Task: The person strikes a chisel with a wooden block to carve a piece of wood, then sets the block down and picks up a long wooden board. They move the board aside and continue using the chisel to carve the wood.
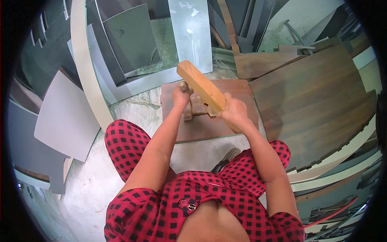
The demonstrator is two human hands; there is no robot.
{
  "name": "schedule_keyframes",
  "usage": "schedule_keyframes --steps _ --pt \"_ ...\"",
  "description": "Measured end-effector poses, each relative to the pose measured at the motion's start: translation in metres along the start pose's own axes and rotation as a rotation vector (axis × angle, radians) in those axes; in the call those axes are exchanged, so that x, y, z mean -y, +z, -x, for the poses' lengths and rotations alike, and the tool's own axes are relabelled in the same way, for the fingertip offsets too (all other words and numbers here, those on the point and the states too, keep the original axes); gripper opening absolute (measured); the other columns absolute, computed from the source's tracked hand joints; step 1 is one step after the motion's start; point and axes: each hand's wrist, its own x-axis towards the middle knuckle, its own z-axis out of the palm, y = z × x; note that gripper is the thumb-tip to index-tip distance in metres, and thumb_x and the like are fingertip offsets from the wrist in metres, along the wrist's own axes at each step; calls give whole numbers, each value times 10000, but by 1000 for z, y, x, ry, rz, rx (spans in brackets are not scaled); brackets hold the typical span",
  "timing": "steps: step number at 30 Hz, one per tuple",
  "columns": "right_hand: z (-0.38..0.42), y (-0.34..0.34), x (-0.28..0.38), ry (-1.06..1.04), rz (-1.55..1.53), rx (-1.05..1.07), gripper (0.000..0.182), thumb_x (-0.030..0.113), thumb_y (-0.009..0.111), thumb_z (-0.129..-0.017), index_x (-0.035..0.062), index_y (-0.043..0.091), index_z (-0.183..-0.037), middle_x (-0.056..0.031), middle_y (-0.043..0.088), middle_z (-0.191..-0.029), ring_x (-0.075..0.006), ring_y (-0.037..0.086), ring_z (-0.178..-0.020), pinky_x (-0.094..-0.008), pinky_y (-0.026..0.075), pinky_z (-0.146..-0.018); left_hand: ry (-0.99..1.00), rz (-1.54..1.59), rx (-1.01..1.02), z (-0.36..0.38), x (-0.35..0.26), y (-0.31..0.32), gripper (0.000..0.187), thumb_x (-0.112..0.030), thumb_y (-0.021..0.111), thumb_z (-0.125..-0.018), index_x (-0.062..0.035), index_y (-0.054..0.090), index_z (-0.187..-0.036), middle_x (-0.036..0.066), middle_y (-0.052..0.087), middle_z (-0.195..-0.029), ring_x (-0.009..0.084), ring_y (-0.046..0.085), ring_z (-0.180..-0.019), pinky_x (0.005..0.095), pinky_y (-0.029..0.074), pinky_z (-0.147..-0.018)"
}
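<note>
My left hand [182, 98] is closed around a tool with a round-ended, worn handle [184, 86]; its lower end is hidden. In my right hand [234, 112] is a thick, light-brown wooden block [201, 85], gripped near its lower end and slanting up to the left. Between and below my hands lies a small, pale brown wooden piece [199, 107] with notched edges, partly covered by the block and my left hand. It rests on a reddish-brown board [209, 129] on the floor between my legs.
A large dark wood-grain panel [306, 105] lies to the right. Grey and white sheets [66, 117] stand at the left. A pale blue-white board [191, 32] leans at the back. Pale concrete floor [86, 197] shows at the lower left.
</note>
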Motion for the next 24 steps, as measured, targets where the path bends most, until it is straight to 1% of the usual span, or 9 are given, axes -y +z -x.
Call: schedule_keyframes --steps 2,5,6,8,13,17,19,22,24 --pt "-3 -3 3 110 35 -17 451 210 708 -606 35 521 -978 -185 650 -842 -346 632 -840 -417 489 -730 21 -49 -5 -9 16 -3 145 -86 705 -710 -39 618 -815 71 651 -736 157 622 -642 309 494 -579" --pt "-13 14 -25 164 125 -4 443 187 702 -607 31 537 -987 -188 653 -868 -326 639 -859 -403 496 -751 -155 321 -45 -13 32 -18 206 -141 730 -708 -36 577 -797 91 643 -730 158 603 -542 273 487 -441" --pt "-12 20 -34 165 124 -5 443 187 702 -607 31 537 -987 -188 653 -868 -326 639 -859 -403 496 -751 -154 320 -44 -9 31 -24 206 -141 730 -708 -36 577 -797 91 643 -730 158 603 -542 273 487 -441" --pt "-8 31 -50 188 245 89 443 171 708 -598 32 574 -997 -174 661 -902 -301 646 -878 -384 503 -761 -426 575 -166 -7 33 -36 240 -147 743 -686 -30 568 -801 105 618 -729 190 605 -535 332 501 -438" --pt "-8 46 -68 271 327 257 447 165 727 -582 44 626 -1000 -138 672 -943 -268 652 -899 -351 509 -766 -762 790 -281 7 52 -56 338 -162 697 -723 -3 510 -955 154 626 -843 293 652 -625 406 563 -479" --pt "-13 40 -61 369 335 378 414 182 754 -558 74 680 -950 -113 679 -956 -240 653 -921 -342 513 -760 -756 777 -314 5 34 -52 302 -159 699 -714 -14 529 -918 133 624 -800 261 637 -588 385 548 -456" --pt "-14 42 -62 374 332 378 406 189 761 -553 81 690 -938 -108 680 -959 -237 653 -922 -341 515 -760 -450 582 -144 -5 21 -42 273 -169 708 -726 -22 557 -900 110 622 -795 226 641 -654 357 557 -532" --pt "-13 42 -64 373 332 385 406 197 770 -548 85 698 -932 -103 682 -962 -234 654 -923 -338 516 -764 -211 387 -38 -11 6 -27 277 -163 728 -708 -23 555 -873 78 617 -726 179 627 -617 296 525 -506" --pt "-11 42 -65 373 331 389 414 199 771 -549 83 696 -939 -103 682 -963 -236 655 -922 -336 516 -768 -169 378 -13 -9 -3 -23 269 -175 737 -700 -22 565 -840 72 618 -722 152 605 -598 268 489 -486"
